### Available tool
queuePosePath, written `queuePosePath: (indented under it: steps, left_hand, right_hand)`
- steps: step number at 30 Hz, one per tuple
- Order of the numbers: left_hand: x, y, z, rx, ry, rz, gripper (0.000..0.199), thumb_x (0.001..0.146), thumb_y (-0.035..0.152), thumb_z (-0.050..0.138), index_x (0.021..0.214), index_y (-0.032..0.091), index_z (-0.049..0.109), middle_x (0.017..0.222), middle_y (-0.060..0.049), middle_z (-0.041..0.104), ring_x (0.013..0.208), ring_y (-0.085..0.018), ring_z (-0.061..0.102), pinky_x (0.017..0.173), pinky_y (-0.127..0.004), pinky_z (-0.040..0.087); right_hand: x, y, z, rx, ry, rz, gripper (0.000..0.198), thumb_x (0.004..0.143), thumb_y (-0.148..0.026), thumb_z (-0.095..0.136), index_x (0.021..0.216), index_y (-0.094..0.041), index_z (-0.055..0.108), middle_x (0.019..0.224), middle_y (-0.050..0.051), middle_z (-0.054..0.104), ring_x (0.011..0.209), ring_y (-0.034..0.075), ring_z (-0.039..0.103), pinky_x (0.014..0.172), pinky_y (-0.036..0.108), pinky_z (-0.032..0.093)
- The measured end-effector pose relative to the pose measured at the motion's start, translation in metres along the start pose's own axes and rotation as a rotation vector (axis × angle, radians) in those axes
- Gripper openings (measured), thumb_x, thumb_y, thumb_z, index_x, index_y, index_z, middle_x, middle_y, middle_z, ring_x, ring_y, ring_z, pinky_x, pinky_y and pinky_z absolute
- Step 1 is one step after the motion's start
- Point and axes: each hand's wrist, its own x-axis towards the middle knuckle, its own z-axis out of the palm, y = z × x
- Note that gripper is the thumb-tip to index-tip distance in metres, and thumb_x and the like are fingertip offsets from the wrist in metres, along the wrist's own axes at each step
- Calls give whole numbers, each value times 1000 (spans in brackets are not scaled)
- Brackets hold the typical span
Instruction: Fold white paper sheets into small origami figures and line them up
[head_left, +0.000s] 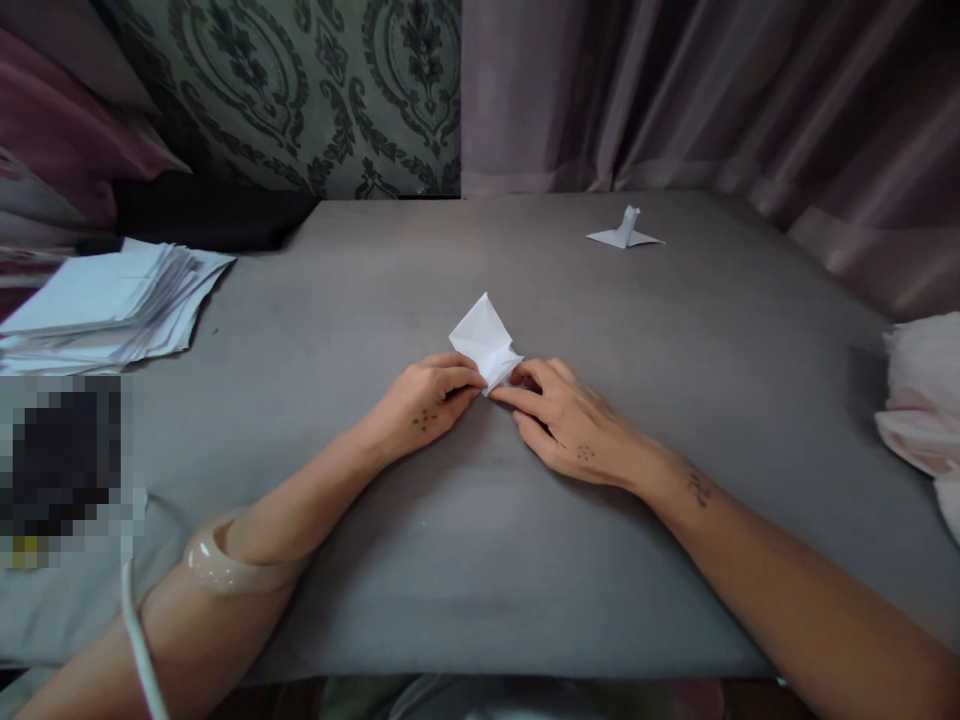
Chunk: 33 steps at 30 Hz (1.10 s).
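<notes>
A small white sheet of paper [484,335], folded into a diamond shape, lies on the grey-covered table in front of me. My left hand [435,395] pinches its lower left edge between thumb and fingers. From the other side, my right hand [562,415] has its index finger on the bottom corner and other fingers by the right edge, where a small flap sticks out. The fingertips partly cover the paper's lower end. Farther back to the right stands a folded white paper bird [626,230], apart from both hands.
A stack of white paper [112,300] lies at the left, with a black item [210,212] behind it. A white cable [135,630] runs by my left forearm. Pale cloth [926,400] is bunched at the right edge. Curtains [570,90] hang behind the grey table [450,580].
</notes>
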Motion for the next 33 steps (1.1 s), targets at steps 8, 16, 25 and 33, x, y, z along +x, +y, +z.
queuePosePath:
  steps: [8,16,25,33]
  left_hand:
    - [-2,-2,1,35,9,26,24,92,22,49,99,21,72,107,-6,70,98,-19,65,87,-31,52]
    - [-6,1,-1,175,-55,181,31,98,22,40,110,19,68,110,-9,66,98,-20,61,85,-33,51]
    - [-6,9,-2,356,-129,237,36,99,33,39,121,17,63,112,-12,63,94,-22,59,85,-37,50]
    - [-6,6,-3,258,-90,228,31,98,25,39,111,16,66,112,-11,65,99,-22,61,88,-37,51]
  right_hand:
    - [0,2,-1,55,5,15,39,89,-17,46,124,-26,62,116,10,57,106,25,50,93,43,46]
    - [4,18,-3,374,99,192,35,82,-9,46,96,-25,74,109,2,67,94,16,63,87,33,49]
    - [6,26,-6,531,133,501,26,75,-12,51,73,-22,75,108,3,71,84,16,67,80,32,52]
    - [7,26,0,533,200,523,16,79,-29,62,74,-22,75,103,5,70,82,18,66,79,33,52]
